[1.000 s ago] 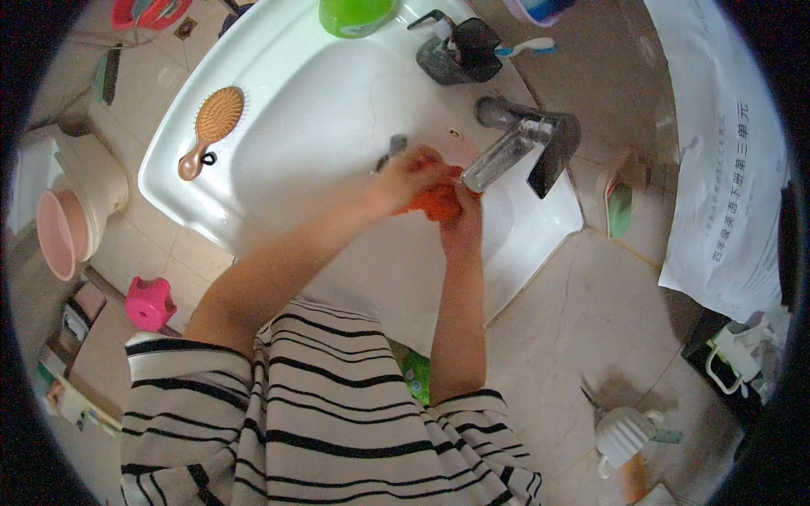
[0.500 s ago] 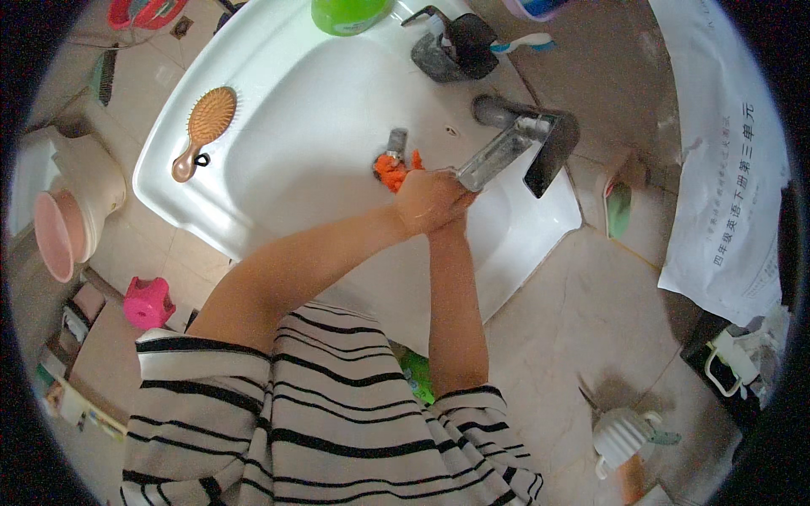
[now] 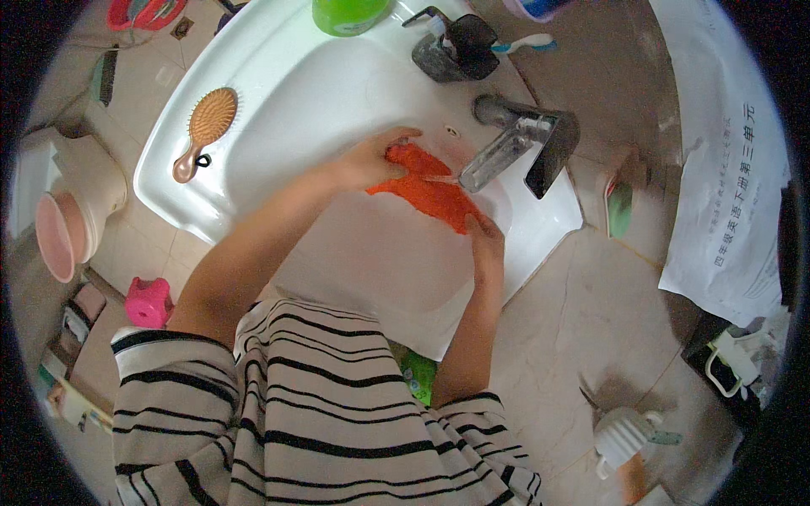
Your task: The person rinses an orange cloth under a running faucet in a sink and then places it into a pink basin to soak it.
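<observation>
From where I stand, someone in a striped shirt [image 3: 329,405] is bent over a white sink [image 3: 278,101], an orange cloth [image 3: 426,187] stretched between both hands above the basin. The left hand [image 3: 371,160] grips the cloth's far left end, a finger reaching out along the edge; the right hand [image 3: 487,243] pinches the opposite corner, nearer the body, thumb lying on top. The cloth slants between them, just left of the tip of the faucet [image 3: 506,156]. A thin pale streak joins the spout to the cloth; I take it for running water, though it's too blurred to swear to.

Over on the sink's left ledge lies a wooden hairbrush [image 3: 211,118], bristles up, with a small black hair tie [image 3: 202,161] beside its handle. At the far rim there's a green bottle [image 3: 350,17] and, to its right, a dark cup [image 3: 451,55] with a blue and white toothbrush [image 3: 527,42] poking out sideways. A bright pink stool [image 3: 148,304] is down on the left, near a pale pink basin [image 3: 57,236], and a big white printed sheet [image 3: 717,177] hangs along the right side
</observation>
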### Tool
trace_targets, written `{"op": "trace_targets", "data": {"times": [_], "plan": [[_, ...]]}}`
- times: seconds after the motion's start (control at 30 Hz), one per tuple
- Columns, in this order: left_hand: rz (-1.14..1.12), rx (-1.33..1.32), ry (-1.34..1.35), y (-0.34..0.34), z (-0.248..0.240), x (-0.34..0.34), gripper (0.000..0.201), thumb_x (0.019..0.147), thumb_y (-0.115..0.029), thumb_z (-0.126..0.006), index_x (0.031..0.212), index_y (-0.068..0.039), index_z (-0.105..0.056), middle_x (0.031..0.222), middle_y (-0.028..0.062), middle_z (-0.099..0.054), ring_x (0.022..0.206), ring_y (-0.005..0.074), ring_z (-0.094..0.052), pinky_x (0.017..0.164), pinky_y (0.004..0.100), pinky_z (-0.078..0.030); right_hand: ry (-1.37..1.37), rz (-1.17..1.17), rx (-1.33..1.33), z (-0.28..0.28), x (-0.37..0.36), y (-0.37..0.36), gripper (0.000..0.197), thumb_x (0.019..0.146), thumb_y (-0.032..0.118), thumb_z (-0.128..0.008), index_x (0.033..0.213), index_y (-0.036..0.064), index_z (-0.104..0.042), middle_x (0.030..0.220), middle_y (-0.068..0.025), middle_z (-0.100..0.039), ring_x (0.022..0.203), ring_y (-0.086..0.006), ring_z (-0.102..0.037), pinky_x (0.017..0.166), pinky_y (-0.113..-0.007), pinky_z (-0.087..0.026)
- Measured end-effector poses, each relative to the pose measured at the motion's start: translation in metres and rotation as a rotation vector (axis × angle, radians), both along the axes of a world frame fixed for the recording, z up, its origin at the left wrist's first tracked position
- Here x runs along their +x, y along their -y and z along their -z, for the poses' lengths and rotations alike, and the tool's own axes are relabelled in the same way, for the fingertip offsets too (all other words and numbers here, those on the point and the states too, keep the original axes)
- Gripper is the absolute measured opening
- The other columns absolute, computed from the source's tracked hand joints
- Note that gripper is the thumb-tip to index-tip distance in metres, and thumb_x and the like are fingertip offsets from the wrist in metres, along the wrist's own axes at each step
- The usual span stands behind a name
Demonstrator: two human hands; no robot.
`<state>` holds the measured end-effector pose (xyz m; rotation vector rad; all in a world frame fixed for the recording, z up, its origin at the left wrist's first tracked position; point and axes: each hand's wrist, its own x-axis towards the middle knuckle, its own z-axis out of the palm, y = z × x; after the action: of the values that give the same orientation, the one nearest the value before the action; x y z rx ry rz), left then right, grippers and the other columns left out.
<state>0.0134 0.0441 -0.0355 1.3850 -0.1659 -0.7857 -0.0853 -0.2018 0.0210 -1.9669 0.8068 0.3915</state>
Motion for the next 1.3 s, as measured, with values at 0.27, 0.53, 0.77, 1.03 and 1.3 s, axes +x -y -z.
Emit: {"op": "trace_targets", "data": {"times": [0.27, 0.53, 0.77, 1.03, 1.3], "plan": [[0.340, 0.334, 0.704, 0.046, -0.082, -0.076, 0.038, 0.077, -0.004, -0.050, 0.115, -0.009, -0.048, 0.103, 0.0156, -0.057, 0.092, 0.0335, -0.057, 0.076, 0.0413, -0.048, -0.167, 0.488, 0.981, 0.006, 0.012, -0.039, 0.050, 0.090, 0.040, -0.042, 0.123, 0.0025, -0.044, 0.118, -0.0142, -0.052, 0.105, -0.0290, -0.052, 0.093, -0.042, -0.040], [-0.156, 0.027, -0.063, 0.022, -0.035, -0.089, 0.028, 0.083, -0.018, -0.055, 0.106, -0.002, -0.051, 0.101, 0.0088, -0.057, 0.095, 0.0258, -0.056, 0.076, 0.0340, -0.047, 0.306, 0.611, 0.851, -0.052, 0.006, -0.066, 0.039, 0.092, 0.018, -0.039, 0.128, 0.0041, -0.036, 0.128, -0.0127, -0.043, 0.119, -0.0276, -0.042, 0.099, -0.044, -0.034], [-0.468, -0.278, -0.574, 0.049, -0.025, -0.061, 0.029, 0.092, -0.027, -0.046, 0.107, -0.003, -0.050, 0.106, 0.0064, -0.055, 0.103, 0.0161, -0.052, 0.084, 0.0291, -0.044, 0.302, 0.639, 1.151, -0.083, 0.005, -0.082, 0.038, 0.093, 0.021, -0.039, 0.127, 0.0045, -0.038, 0.130, -0.0118, -0.042, 0.120, -0.0260, -0.040, 0.100, -0.043, -0.034], [-0.380, 0.031, -0.117, 0.057, -0.025, -0.043, 0.044, 0.080, -0.033, -0.061, 0.108, -0.002, -0.048, 0.100, 0.0152, -0.056, 0.096, 0.0250, -0.056, 0.076, 0.0353, -0.047, 0.236, 0.396, 0.909, 0.017, 0.033, -0.077, 0.038, 0.091, 0.028, -0.044, 0.120, 0.0043, -0.044, 0.116, -0.0094, -0.052, 0.111, -0.0251, -0.047, 0.094, -0.042, -0.039], [0.057, 0.536, 0.518, 0.062, -0.035, -0.024, 0.031, 0.084, -0.034, -0.051, 0.099, -0.008, -0.057, 0.092, 0.0166, -0.061, 0.083, 0.0353, -0.060, 0.071, 0.0435, -0.048, 0.244, 0.553, 1.301, 0.108, 0.034, -0.065, 0.038, 0.090, 0.033, -0.042, 0.115, 0.0059, -0.049, 0.110, -0.0104, -0.056, 0.100, -0.0233, -0.053, 0.088, -0.039, -0.043]]}}
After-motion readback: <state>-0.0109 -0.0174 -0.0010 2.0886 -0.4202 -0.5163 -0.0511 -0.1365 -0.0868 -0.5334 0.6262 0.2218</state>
